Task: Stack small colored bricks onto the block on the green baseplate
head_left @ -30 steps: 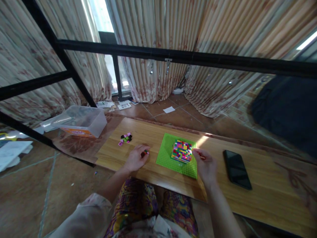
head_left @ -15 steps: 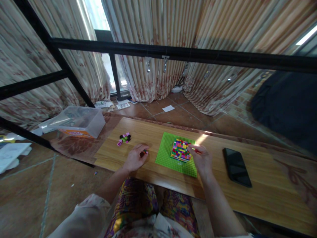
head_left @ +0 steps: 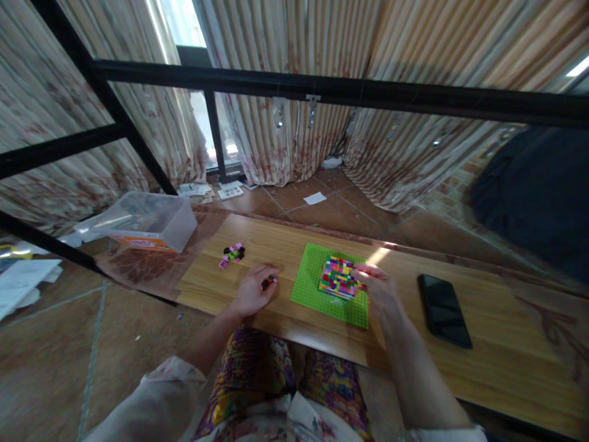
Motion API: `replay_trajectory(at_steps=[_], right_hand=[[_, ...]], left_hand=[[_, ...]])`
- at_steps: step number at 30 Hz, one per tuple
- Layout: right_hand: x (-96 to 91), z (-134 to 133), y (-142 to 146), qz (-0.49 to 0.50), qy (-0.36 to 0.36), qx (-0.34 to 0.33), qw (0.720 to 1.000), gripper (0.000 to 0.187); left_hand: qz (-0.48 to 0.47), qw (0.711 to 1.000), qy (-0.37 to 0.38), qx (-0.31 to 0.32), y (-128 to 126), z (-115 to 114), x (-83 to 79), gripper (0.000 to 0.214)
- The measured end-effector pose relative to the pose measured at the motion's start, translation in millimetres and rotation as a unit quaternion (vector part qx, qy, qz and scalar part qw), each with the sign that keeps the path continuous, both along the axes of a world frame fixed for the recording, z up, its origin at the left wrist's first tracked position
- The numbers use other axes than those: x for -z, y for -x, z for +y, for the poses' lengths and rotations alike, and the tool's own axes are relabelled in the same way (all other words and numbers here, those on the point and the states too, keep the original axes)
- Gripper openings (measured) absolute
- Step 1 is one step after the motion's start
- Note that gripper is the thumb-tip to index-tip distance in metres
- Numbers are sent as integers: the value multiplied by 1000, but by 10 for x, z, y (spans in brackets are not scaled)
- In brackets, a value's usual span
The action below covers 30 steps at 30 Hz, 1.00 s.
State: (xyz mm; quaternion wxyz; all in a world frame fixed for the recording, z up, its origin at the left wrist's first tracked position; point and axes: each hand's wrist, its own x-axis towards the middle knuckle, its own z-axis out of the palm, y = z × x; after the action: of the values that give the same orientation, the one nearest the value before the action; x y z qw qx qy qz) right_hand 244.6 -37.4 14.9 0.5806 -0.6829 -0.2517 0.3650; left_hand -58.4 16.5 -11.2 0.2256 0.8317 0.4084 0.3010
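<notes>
Far left on the counter (head_left: pixel 276 242) lies a heap of loose bricks (head_left: pixel 232 253). Nearer, the left hand (head_left: pixel 251 293) rests with fingers curled shut on a couple of small bricks (head_left: pixel 270 280). The multicoloured block (head_left: pixel 338 277) stands on the green baseplate (head_left: pixel 313 294). The right hand (head_left: pixel 381 293) meets its right edge, too blurred to tell the grip. Nothing pins the baseplate, so a sideways push could slide it or split the block.

My pale wooden tabletop (head_left: pixel 285 242) looks smooth, with a soft sheen. The flat green plastic baseplate (head_left: pixel 310 291) is studded and matt, the multicoloured plastic brick block (head_left: pixel 338 276) on it slightly shiny. The flat black phone (head_left: pixel 444 302) is glossy; the clear plastic tub (head_left: pixel 156 218) looks cloudy.
</notes>
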Motion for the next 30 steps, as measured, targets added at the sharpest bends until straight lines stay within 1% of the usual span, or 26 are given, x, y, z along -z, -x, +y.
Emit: replay_trajectory(at_steps=[5,9,11,13,16,17,19,21,23,25,28,30], right_hand=[[26,-8,19,26,-5,-1,1000,31],[5,-16,48,-2,-1,9,1000,34],[-41,-42,71,-21,-1,18,1000,36],[-111,-91,111,-49,-13,40,998,37],[-225,-204,246,-108,-62,74,989,34],[-251,-250,320,-128,-81,74,986,32],[-265,-348,511,-166,-112,46,979,28],[-216,-436,741,-201,-121,-35,971,25],[-116,-486,975,-242,-114,-136,954,22],[4,-472,1177,-275,-106,-198,935,20],[144,-328,1384,-321,-97,-228,914,22],[184,-192,1472,-365,-92,-243,894,23]], left_hand=[[0,1000,0,2,1,-1,3,23],[-5,1000,1,-2,2,-2,13,23],[-8,1000,0,-5,4,-1,24,24],[-8,1000,-1,-5,5,-2,37,25],[-10,1000,-4,-3,4,-7,57,28],[-12,1000,-4,-2,3,-11,63,29],[-18,1000,-4,-2,0,-18,71,32],[-24,1000,-1,-3,-4,-24,75,35],[-27,1000,4,-3,-6,-29,74,37],[-31,999,10,-3,-7,-31,71,39],[-35,999,18,-3,-5,-27,70,41],[-35,999,21,0,-2,-21,75,42]])
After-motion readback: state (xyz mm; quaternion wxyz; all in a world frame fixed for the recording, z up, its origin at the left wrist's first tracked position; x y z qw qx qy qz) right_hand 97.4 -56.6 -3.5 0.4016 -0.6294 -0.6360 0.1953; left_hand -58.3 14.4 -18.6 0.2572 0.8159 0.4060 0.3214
